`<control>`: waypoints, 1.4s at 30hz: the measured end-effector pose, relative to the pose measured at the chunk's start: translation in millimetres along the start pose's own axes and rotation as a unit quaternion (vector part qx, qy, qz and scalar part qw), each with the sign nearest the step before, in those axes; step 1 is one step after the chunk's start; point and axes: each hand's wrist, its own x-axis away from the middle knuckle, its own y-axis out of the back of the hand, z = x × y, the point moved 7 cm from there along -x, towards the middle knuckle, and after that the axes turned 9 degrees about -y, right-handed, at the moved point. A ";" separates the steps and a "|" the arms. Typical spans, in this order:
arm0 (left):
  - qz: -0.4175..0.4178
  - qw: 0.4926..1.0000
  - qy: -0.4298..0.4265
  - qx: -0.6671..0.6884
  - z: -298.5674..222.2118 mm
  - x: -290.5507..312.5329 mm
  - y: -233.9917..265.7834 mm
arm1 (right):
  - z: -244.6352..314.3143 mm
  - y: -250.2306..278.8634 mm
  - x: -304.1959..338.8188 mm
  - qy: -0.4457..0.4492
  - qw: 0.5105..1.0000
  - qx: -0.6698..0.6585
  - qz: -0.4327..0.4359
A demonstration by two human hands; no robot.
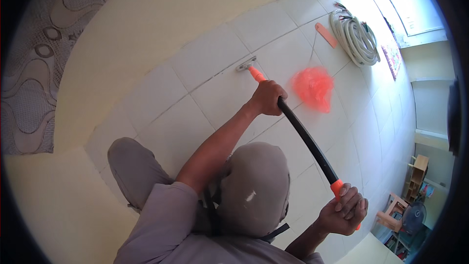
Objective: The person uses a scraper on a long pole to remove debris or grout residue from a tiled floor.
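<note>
My left hand (267,98) wraps round the black shaft of a long-handled scraper (309,138), close to its orange collar. The tool's small flat metal head (246,63) is at a joint between the pale floor tiles. At the other end of the shaft, my right hand (346,210) is closed round the orange grip, with a bit of orange showing below the fingers. The shaft slants from far left to near right. Just right of my left hand lies a crumpled, see-through red-orange plastic bag or sheet (312,89).
Beyond the plastic is a flat orange strip (326,35) with a thin rod beside it. A coil of cream cable (355,39) lies near the bright window (413,2). Cream wall (161,24) runs along the left. A fan (414,216) and wooden furniture (417,178) stand at right.
</note>
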 end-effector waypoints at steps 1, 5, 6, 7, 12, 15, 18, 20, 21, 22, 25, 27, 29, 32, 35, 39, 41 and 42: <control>0.003 1.000 -0.001 0.000 -4.0 -0.5 -2.4 | 2.7 -0.7 -2.3 -0.002 0.999 0.025 0.024; -0.032 0.998 0.007 0.047 -44.0 12.6 -20.0 | 34.8 25.2 -8.3 -0.013 0.998 0.016 0.054; -0.019 0.998 0.021 0.054 -48.8 11.3 -25.8 | 39.5 28.0 -10.9 -0.016 0.997 0.007 0.069; -0.034 0.998 -0.007 0.045 -41.2 5.6 -22.8 | 27.7 18.2 -13.1 -0.019 0.997 0.002 0.070; 0.021 0.999 0.019 -0.031 -1.4 -13.0 2.2 | -12.7 -1.1 -15.1 -0.003 0.998 0.029 0.050; -0.032 0.999 -0.021 -0.003 -19.6 8.9 -7.1 | 10.6 5.3 11.4 0.087 0.966 0.219 -0.110; -0.034 0.999 -0.012 0.035 -47.7 12.3 -28.2 | 28.0 32.4 2.7 0.003 0.998 -0.067 0.014; -0.064 0.996 -0.059 -0.025 -30.2 2.2 -10.4 | 9.0 29.0 2.3 0.027 0.999 0.017 -0.039; -0.056 0.997 -0.038 -0.044 -10.5 -0.2 -2.5 | -4.1 23.6 9.6 0.113 0.970 0.158 -0.146; 0.022 0.998 -0.012 -0.064 2.7 -5.5 -1.8 | -20.0 14.6 0.8 0.023 0.999 0.038 -0.001; -0.017 0.998 -0.043 -0.047 -11.1 9.2 -6.8 | -5.9 20.5 20.5 0.096 0.972 0.197 -0.090; -0.052 0.997 -0.051 -0.014 -25.4 32.1 -22.7 | 4.4 33.0 28.9 0.023 0.999 0.030 -0.033; -0.076 0.995 -0.056 0.018 -56.3 42.9 -44.5 | 31.0 59.5 32.7 0.009 0.999 -0.033 -0.020; -0.106 0.994 -0.023 0.027 -71.3 60.2 -49.4 | 30.9 82.7 16.3 -0.023 0.995 -0.093 -0.007; -0.152 0.987 -0.042 -0.005 -45.5 75.7 -11.5 | 1.6 56.8 19.5 -0.042 0.992 -0.119 0.029; -0.159 0.987 -0.015 0.013 -24.8 69.6 31.6 | -15.7 12.8 42.4 -0.036 0.998 -0.058 0.015; -0.130 0.991 -0.032 -0.006 -32.0 69.2 30.8 | -11.0 10.5 52.2 -0.019 0.999 -0.029 -0.018; -0.133 0.990 -0.036 -0.008 -31.8 69.9 33.9 | -10.9 9.9 58.3 -0.016 0.999 -0.031 -0.015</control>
